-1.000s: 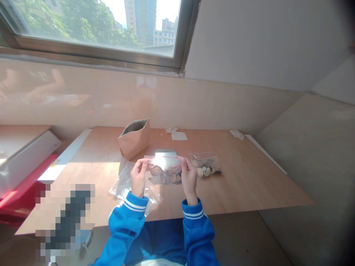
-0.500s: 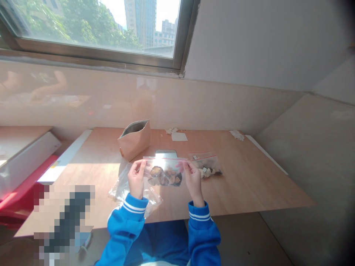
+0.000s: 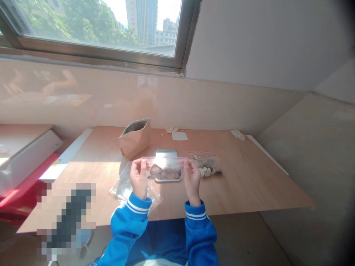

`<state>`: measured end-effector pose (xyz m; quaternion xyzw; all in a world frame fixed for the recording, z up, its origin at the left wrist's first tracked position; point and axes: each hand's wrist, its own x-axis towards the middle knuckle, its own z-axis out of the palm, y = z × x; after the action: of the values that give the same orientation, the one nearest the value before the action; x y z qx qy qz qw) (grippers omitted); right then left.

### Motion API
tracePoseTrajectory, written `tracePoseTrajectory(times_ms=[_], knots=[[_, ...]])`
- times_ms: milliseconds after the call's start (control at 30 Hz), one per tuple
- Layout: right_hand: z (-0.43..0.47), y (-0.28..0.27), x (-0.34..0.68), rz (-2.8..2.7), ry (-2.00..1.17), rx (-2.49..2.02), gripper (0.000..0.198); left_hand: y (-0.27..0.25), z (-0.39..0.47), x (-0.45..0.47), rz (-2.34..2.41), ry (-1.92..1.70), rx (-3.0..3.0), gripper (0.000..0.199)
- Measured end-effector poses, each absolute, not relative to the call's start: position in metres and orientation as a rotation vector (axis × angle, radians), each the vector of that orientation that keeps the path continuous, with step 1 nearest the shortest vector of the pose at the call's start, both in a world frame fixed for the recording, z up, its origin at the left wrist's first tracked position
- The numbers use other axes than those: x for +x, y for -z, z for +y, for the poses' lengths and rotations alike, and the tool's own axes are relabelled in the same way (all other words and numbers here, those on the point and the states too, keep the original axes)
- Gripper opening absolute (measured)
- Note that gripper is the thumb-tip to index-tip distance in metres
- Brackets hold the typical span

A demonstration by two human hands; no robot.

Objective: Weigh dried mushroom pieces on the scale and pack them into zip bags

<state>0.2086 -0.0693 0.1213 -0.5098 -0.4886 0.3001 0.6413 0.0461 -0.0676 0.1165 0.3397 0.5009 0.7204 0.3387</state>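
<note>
A small clear zip bag [image 3: 165, 168] with a red seal line and brown pieces inside is held up above the wooden table [image 3: 244, 181]. My left hand [image 3: 138, 177] pinches its top left corner and my right hand [image 3: 191, 176] pinches its top right corner. Both arms wear blue sleeves with white stripes. Behind the bag lies a small silver tray [image 3: 166, 153], partly hidden by it.
A second filled zip bag [image 3: 206, 166] lies right of my hands. An open tan paper pouch [image 3: 135, 138] stands behind to the left. Empty clear bags [image 3: 122, 184] lie under my left wrist. Paper scraps [image 3: 179, 135] sit near the wall. A white box [image 3: 27, 155] is at left.
The bag has been lifted a little and pulled flatter between my hands, and its contents sit higher. My right hand has shifted slightly left and up.
</note>
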Motion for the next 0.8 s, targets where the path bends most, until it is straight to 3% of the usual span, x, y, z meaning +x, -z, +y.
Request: tracePoseTrajectory(times_ms=[333,800], knots=[[-0.071,-0.125,0.205,-1.073,-0.691,-1.162,0.030,-0.120,-0.070,0.046,1.161,-1.695,1.029,0.027],[-0.070,-0.119,0.207,-1.003,-0.662,-1.164,0.031,-0.123,-0.070,0.038,1.140,-1.710,0.971,0.025]])
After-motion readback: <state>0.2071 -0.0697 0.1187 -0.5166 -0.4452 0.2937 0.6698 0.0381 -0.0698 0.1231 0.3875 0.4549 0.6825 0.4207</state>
